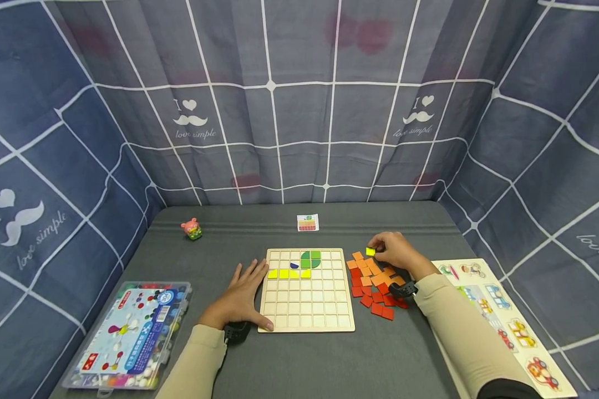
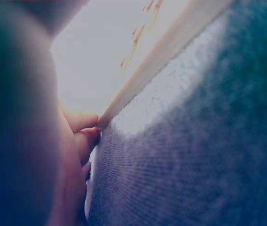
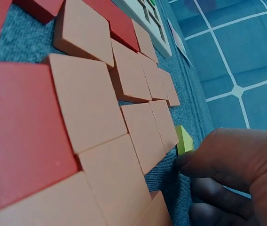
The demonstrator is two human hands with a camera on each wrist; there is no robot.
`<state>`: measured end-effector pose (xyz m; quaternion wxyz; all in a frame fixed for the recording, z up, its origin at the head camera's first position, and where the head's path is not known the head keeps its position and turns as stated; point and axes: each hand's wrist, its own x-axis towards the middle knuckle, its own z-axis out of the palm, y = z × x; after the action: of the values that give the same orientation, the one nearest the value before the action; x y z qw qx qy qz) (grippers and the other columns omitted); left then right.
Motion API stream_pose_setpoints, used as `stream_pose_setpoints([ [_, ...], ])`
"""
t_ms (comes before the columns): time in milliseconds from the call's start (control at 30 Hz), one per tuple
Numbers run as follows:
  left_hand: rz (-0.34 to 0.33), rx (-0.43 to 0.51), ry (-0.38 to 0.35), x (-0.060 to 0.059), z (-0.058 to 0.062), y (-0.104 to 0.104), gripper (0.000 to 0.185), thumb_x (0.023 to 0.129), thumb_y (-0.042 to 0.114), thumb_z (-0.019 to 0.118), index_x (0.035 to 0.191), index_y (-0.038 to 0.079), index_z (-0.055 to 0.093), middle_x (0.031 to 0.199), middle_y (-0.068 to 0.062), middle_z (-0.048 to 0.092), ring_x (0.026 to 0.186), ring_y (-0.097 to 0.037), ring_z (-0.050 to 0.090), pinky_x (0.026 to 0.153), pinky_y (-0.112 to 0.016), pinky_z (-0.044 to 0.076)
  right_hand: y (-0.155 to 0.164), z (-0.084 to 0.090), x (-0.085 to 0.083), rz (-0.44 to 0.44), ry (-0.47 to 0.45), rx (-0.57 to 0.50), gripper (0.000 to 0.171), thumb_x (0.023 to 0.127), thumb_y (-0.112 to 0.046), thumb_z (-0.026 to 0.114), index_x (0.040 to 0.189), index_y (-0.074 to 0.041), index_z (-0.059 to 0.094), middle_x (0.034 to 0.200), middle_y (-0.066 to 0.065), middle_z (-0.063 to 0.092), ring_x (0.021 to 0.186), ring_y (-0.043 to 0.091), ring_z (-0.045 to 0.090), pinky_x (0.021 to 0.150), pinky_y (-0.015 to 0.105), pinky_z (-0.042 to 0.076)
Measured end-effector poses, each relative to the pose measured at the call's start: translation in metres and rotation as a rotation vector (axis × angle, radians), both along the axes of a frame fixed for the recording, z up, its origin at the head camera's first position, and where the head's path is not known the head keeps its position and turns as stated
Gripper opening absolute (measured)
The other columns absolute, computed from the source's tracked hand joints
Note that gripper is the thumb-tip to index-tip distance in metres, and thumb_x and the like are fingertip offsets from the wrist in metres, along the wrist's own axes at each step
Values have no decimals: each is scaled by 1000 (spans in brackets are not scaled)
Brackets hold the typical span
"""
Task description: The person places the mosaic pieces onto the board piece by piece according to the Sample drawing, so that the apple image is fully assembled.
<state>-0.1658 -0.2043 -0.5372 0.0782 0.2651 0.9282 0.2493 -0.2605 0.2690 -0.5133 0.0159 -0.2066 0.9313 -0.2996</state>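
A wooden grid board (image 1: 329,320) lies mid-table. My left hand (image 1: 239,299) rests along its left edge, fingers spread and thumb at the near corner; the left wrist view shows fingertips (image 2: 89,136) touching the rim. On the grid are a row of yellow pieces (image 1: 283,274), green pieces (image 1: 311,260) forming a leaf-like shape, and a small dark blue piece (image 1: 294,266). Right of the board, my right hand (image 1: 396,252) pinches a yellow tile (image 3: 184,140) between thumb and finger, at the far edge of a spread of orange tiles (image 1: 366,265) and red tiles (image 1: 382,312).
A small printed card (image 1: 308,223) lies beyond the board. A pink-and-green figurine (image 1: 192,228) stands at the back left. At the front left is a clear plastic box (image 1: 130,332) of colourful parts. A wooden picture board (image 1: 521,332) lies under my right forearm.
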Motion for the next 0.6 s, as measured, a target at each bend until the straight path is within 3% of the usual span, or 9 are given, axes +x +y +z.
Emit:
stream_pose_setpoints([
  [600,6,-11,-4,-1,-3,-1,158,50,82,90,168,3,21,174,-13,14,159,-36,6,122,-62,-9,-16,8,0,21,25,34,23,85,4,83,107,-1,78,100,7,72,89,22,68,80,42,60],
])
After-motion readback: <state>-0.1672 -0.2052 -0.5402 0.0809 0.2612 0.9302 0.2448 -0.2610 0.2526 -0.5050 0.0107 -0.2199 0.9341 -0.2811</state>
